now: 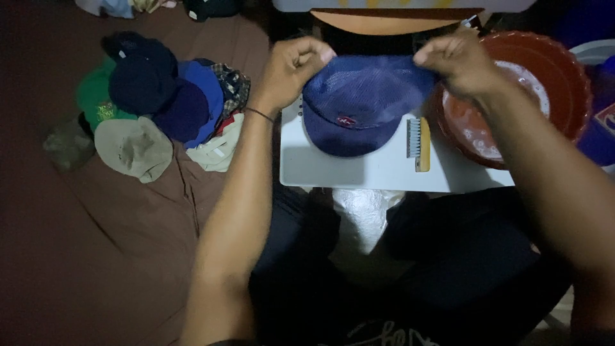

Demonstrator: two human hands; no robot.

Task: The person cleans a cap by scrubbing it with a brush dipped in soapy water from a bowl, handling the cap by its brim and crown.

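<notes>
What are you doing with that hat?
A person sits holding a navy blue cloth cap by its back edge, left hand on one side and right hand on the other, each grip pinching the fabric. The cap rests on a small white board, beside a wooden-handled scrub brush. A red plastic basin of soapy water stands at the right. A heap of other caps lies on the brown sheet at the left.

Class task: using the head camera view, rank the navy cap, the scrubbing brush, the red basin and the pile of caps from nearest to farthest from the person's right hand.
From the right hand:
1. Navy cap, gripped by it.
2. Red basin, just right.
3. Scrubbing brush, below on the white board; close to the basin's rank.
4. Pile of caps, far left.
</notes>
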